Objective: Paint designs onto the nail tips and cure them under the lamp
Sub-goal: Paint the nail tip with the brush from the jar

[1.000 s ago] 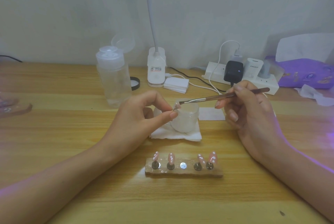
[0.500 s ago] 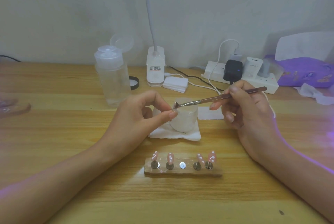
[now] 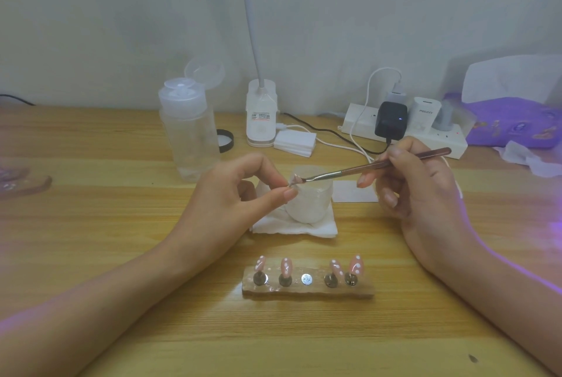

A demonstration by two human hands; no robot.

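Wooden surface [image 3: 91, 224], pale wall behind. Left hand [image 3: 231, 194] pinches a nail tip [image 3: 294, 179] by the cup's [image 3: 308, 203] left rim. Right hand [image 3: 416, 185] grips the brush [image 3: 374, 165], bristles touching the tip. Light strokes and braced wrists should serve best.

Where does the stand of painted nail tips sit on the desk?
In the head view, the stand sits at bottom centre of the wooden desk, just nearer the camera than the white jar.

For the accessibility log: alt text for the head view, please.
The left hand pinches a nail tip while the right hand touches a brush to it. Nearer the camera, a stand holds four painted tips.
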